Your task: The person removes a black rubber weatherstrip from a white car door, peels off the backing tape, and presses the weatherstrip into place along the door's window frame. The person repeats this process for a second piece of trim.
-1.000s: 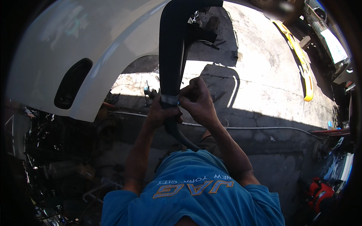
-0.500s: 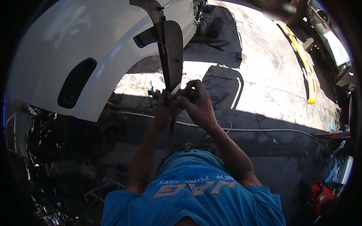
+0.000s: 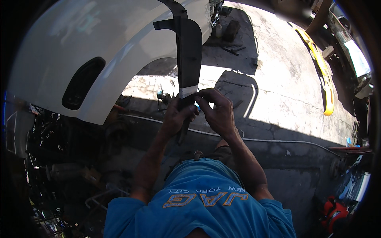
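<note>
Part-sunlit concrete floor (image 3: 278, 95) | left hand (image 3: 174, 118): grip clamped on black trim (image 3: 189, 53) | right hand (image 3: 219, 112): at trim's edge, grip cannot tell

Cracked concrete floor (image 3: 278, 93), bright sun on far part, deep shade nearer

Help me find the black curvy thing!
Find the big pale car panel at upper left. In front of its right side, a long black strip rises from the left hand. Unlike the panel's oval black patch, it has a pale band across it.
</note>
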Demonstrator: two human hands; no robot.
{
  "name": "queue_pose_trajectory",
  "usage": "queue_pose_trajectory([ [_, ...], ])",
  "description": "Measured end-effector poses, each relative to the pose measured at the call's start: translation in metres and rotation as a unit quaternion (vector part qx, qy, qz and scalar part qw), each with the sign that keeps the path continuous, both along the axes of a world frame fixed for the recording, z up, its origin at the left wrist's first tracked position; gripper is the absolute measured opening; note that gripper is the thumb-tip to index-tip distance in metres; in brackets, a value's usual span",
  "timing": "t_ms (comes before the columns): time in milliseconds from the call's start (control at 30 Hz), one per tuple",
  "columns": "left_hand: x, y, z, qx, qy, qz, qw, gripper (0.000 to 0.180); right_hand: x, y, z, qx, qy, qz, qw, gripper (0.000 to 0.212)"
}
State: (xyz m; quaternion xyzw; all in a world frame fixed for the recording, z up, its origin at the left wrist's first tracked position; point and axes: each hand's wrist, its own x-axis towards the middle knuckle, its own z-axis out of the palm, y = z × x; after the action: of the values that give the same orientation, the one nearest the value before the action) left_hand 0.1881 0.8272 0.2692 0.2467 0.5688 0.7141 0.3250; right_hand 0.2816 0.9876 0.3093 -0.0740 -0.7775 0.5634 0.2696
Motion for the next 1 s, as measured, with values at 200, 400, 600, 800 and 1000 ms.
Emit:
queue_pose_trajectory([
  [200, 0.005, 0.002, -0.001, -0.004, -0.019, 0.006, 1.0, 0.036, -0.003, -0.005, 0.01, 0.035, 0.033, -0.012, 0.999, 0.015],
  [400, 0.009, 0.005, 0.002, 0.002, 0.04, 0.006, 0.999, 0.038, -0.005, -0.007, 0.01, 0.052, 0.048, -0.006, 0.997, 0.014],
  [600, 0.01, 0.015, -0.002, -0.01, 0.134, 0.056, 0.989, 0.043, -0.002, -0.011, 0.014, -0.009, 0.008, -0.025, 1.0, 0.015],
  [800, 0.011, 0.019, 0.005, -0.184, 0.331, 0.145, 0.914, 0.066, -0.002, -0.017, 0.009, -0.031, -0.01, -0.067, 0.997, 0.016],
  [1000, 0.019, 0.026, -0.006, -0.193, 0.494, 0.219, 0.819, 0.071, -0.005, -0.012, 0.007, -0.033, -0.062, -0.08, 0.994, 0.017],
])
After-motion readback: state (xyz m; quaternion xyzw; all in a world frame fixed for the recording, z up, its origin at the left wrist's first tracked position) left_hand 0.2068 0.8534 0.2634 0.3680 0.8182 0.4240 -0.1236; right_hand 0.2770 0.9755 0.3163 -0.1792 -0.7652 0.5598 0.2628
